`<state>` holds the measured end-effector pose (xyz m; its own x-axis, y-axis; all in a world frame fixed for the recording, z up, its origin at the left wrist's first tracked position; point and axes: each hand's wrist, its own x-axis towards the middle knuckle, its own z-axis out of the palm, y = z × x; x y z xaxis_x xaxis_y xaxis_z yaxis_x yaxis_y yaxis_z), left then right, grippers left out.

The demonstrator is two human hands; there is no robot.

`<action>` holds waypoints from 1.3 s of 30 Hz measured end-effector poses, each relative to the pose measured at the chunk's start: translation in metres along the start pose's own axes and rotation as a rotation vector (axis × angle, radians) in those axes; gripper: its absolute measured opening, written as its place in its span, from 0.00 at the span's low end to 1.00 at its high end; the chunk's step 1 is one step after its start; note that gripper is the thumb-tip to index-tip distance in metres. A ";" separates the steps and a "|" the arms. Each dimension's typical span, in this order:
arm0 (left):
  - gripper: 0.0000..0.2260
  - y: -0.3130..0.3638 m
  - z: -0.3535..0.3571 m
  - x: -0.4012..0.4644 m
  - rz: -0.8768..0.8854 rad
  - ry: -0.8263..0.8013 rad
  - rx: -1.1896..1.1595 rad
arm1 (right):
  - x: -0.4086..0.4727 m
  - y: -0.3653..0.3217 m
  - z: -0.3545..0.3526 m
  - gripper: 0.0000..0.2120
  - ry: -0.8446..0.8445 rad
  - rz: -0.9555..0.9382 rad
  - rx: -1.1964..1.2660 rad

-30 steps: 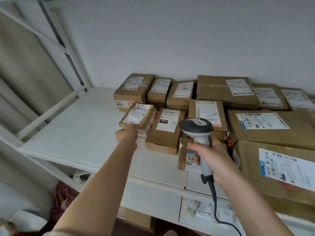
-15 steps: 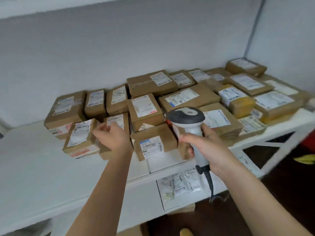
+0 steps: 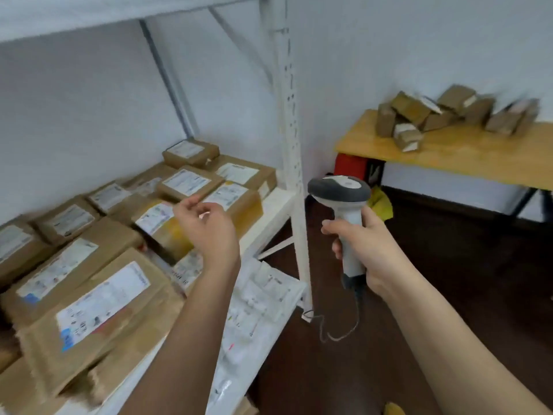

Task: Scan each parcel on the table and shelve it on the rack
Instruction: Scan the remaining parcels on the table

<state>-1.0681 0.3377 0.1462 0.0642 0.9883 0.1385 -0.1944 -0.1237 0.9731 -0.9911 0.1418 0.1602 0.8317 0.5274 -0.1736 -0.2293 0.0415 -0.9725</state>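
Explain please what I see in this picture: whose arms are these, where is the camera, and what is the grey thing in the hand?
There is no machine here. The camera sits on a person's head and looks forward and down, so both arms are that person's own. The right hand grips a grey handheld barcode scanner by its handle; a cable hangs from it. The left hand holds nothing, its fingers loosely curled, in front of the white rack. The rack's shelf is crowded with brown cardboard parcels, each with a white label. Far right stands a wooden table with a loose pile of parcels, blurred here. These probably wait to be scanned and shelved.
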 end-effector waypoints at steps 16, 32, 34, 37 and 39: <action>0.15 -0.088 0.481 -0.183 -0.244 -0.677 0.165 | 0.183 -0.097 -0.377 0.11 0.663 -0.096 0.071; 0.09 -0.186 0.872 -0.189 -0.409 -0.966 0.283 | 0.456 -0.155 -0.540 0.12 0.887 -0.013 0.123; 0.09 -0.196 0.908 -0.200 -0.444 -1.070 0.306 | 0.479 -0.160 -0.562 0.12 0.932 0.000 0.137; 0.08 -0.217 0.958 -0.212 -0.520 -1.232 0.370 | 0.517 -0.162 -0.600 0.13 0.973 0.033 0.150; 0.07 -0.233 0.988 -0.217 -0.566 -1.287 0.439 | 0.546 -0.162 -0.625 0.13 0.977 0.060 0.145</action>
<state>-0.0693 0.0633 0.0719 0.8816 0.1834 -0.4349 0.4432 -0.0049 0.8964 -0.1840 -0.1074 0.1256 0.8532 -0.3976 -0.3375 -0.2901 0.1758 -0.9407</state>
